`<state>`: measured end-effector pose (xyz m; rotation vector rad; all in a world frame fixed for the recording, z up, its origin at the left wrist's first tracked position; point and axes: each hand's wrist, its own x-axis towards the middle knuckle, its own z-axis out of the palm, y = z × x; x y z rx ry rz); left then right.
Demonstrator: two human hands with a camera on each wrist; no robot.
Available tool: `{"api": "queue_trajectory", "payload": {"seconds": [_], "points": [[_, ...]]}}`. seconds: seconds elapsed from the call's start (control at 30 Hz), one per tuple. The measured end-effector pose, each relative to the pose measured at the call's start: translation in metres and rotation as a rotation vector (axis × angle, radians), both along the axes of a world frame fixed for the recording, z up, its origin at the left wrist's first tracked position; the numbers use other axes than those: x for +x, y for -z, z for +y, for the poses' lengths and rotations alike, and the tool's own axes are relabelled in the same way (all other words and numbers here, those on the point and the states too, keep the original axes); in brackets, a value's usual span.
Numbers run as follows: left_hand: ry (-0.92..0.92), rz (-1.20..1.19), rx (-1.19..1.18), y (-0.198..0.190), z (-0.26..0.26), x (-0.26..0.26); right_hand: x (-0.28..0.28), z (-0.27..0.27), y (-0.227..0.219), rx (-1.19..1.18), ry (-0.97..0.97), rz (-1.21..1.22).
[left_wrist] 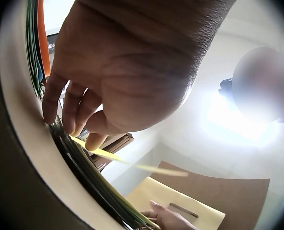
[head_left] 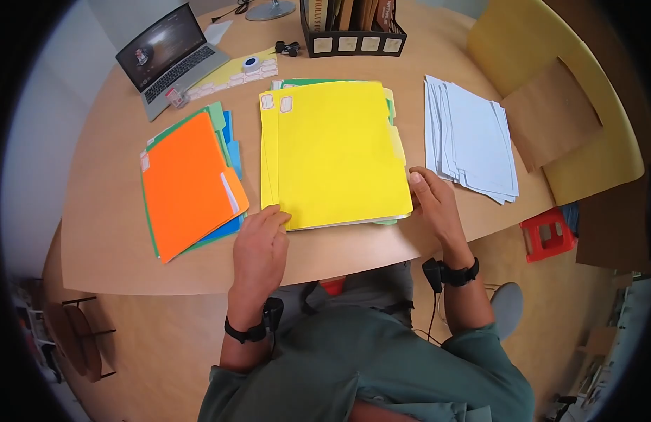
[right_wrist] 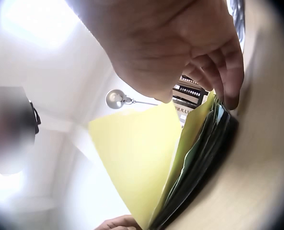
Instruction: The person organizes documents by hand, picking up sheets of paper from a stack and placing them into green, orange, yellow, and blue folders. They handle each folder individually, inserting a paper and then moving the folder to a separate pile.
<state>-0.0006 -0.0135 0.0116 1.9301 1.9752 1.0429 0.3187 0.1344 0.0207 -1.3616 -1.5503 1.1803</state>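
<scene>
A stack of folders lies in front of me, a bright yellow folder (head_left: 339, 155) on top and green ones below. My left hand (head_left: 261, 243) touches the stack's lower left corner, with its fingertips on the yellow folder's edge. On the opposite side, my right hand (head_left: 434, 200) has its thumb and fingertips at the right edge, low down. Seen from the right wrist, the yellow cover (right_wrist: 137, 148) stands raised from the darker folders (right_wrist: 194, 172) beneath. From the left wrist, fingers (left_wrist: 75, 108) reach down to the stack's edge.
Left of the stack lies another pile topped by an orange folder (head_left: 188, 186). Loose white papers (head_left: 473, 144) lie to the right, beside a yellow chair (head_left: 586, 119). Further back stand a laptop (head_left: 171, 63) and a black book holder (head_left: 354, 46). The table's edge (head_left: 339, 271) curves near my body.
</scene>
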Motion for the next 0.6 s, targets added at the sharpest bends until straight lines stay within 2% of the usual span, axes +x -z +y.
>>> {"api": "queue_trajectory", "payload": {"seconds": [0.27,0.4,0.47,0.5,0.57,0.6], "points": [[-0.049,-0.028,-0.082,-0.004,0.0,0.007,0.005,0.002,0.021,0.072,-0.08,-0.105],[-0.027,-0.015,-0.062,-0.002,-0.003,0.007,0.004,0.0,0.03,0.091,-0.047,-0.005],[-0.023,-0.014,-0.059,-0.001,-0.003,0.007,0.001,-0.003,0.025,0.048,-0.107,0.168],[-0.022,-0.007,-0.057,-0.001,-0.003,0.007,0.0,-0.006,0.018,0.049,-0.106,0.168],[-0.019,0.001,-0.053,-0.001,-0.003,0.008,-0.001,-0.014,-0.002,-0.184,-0.193,0.222],[-0.026,-0.011,-0.064,-0.001,-0.003,0.008,0.0,-0.015,-0.003,-0.183,-0.191,0.222]]}}
